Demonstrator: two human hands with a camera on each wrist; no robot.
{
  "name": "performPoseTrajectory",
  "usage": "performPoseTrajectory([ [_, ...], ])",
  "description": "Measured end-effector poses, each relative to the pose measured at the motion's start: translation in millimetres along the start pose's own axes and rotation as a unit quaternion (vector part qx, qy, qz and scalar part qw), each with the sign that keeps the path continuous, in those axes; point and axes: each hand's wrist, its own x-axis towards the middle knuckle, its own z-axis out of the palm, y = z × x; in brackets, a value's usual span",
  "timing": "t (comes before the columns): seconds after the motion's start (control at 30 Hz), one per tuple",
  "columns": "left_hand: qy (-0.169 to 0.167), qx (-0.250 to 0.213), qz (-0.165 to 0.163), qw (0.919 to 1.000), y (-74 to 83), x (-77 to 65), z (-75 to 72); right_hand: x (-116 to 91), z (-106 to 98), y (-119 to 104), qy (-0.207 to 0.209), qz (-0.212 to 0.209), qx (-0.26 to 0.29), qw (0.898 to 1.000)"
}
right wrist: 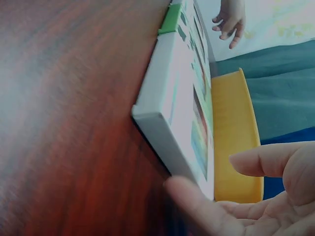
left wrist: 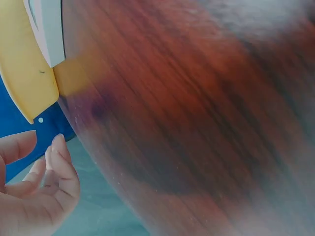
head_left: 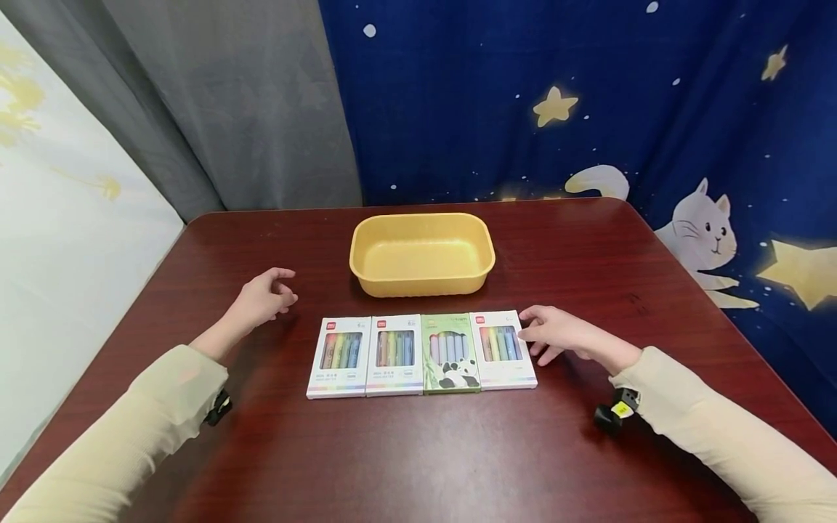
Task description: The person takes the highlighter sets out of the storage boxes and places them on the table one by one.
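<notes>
A row of flat highlighter boxes lies on the table, side by side. The far left white box (head_left: 336, 357), a second white box (head_left: 395, 356) and the rightmost white box (head_left: 503, 350) have windows showing coloured pens; between them lies a green panda box (head_left: 450, 354). My right hand (head_left: 556, 333) is at the right edge of the rightmost box, fingers loosely bent and thumb apart; whether a fingertip touches the box I cannot tell. Left of the row, my left hand (head_left: 263, 296) hovers over the table with relaxed fingers, holding nothing.
Behind the boxes stands a yellow plastic basket (head_left: 422, 286) with nothing inside. The dark red wooden table (head_left: 418, 457) reaches back to a grey curtain (head_left: 248, 109) and a blue starry curtain (head_left: 458, 109).
</notes>
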Motion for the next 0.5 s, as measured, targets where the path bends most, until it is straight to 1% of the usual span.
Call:
performPoseTrajectory([
  [0.07, 0.016, 0.033, 0.013, 0.9992, 0.5, -1.7, 0.3, 0.2, -4.7, -1.6, 0.018, -0.014, -0.02, 1.0],
  [0.17, 0.041, 0.081, 0.048, 0.9947, 1.0, -3.4, 1.1, 0.5, -13.6, -4.4, 0.055, -0.029, -0.062, 0.996],
  [0.23, 0.053, 0.105, 0.075, 0.9902, 1.0, -5.0, 2.0, 1.1, -20.2, -6.4, 0.085, -0.035, -0.1, 0.991],
  [0.27, 0.059, 0.117, 0.088, 0.9875, 0.6, -5.7, 2.6, 1.4, -23.5, -7.7, 0.102, -0.041, -0.123, 0.986],
  [0.37, 0.078, 0.151, 0.115, 0.9787, 0.4, -9.0, 4.0, 2.6, -32.0, -11.1, 0.156, -0.065, -0.2, 0.965],
  [0.43, 0.092, 0.173, 0.127, 0.9724, 0.1, -11.0, 5.0, 3.4, -35.4, -13.4, 0.191, -0.084, -0.243, 0.947],
  [0.5, 0.106, 0.192, 0.138, 0.9657, -0.5, -12.5, 6.6, 3.8, -37.2, -14.7, 0.215, -0.1, -0.274, 0.932],
])
